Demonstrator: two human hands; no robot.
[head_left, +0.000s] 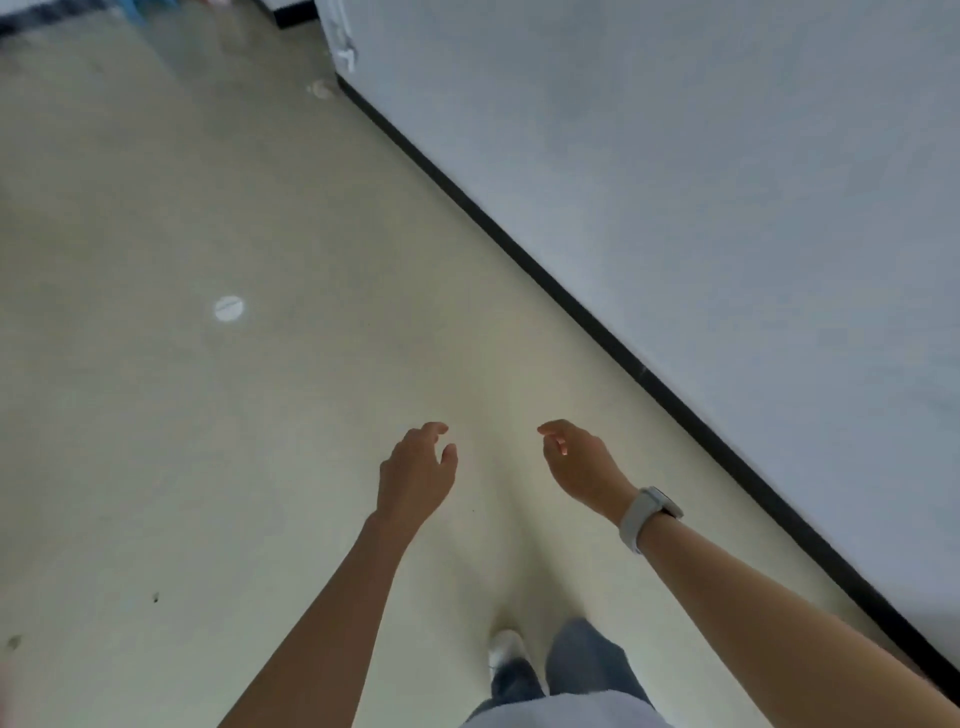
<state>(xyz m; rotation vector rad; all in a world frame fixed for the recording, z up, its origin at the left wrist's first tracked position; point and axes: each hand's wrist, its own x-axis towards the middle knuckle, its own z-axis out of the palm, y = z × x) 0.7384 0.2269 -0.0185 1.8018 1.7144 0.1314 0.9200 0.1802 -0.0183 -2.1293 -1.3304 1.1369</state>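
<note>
Left hand: the left hand (415, 475) is held out ahead of the body, back up, fingers loosely curled, thumb apart from them; it has hold of nothing.
Right hand: the right hand (579, 467) is raised to the same height, fingers drooping and relaxed, also empty.
Gap between hands: well apart, with bare floor (208, 467) showing between them.
Why held so: judged to be a walking posture. Both arms are forward and free, and nothing within reach is being approached.
Wrist: a pale watch (647, 517) is strapped round the right wrist.
Floor: cream and glossy, it lies beneath both hands and runs away towards the top left.
Feet: one white shoe (506, 649) is planted on the floor, with a blue trouser leg (587, 660) just beside it. This suggests mid-stride.
Wall: a pale wall (701, 182) stands to the right, meeting the floor at a black skirting strip (571, 301). The path appears to run alongside it.
Floor marks: a round white spot (229, 308) lies well to the left of the hands. I cannot tell whether it is a disc or a reflection.
Containers: none can be made out. Blurred shapes at the top-left edge are too unclear to name, so no contents are recorded.
</note>
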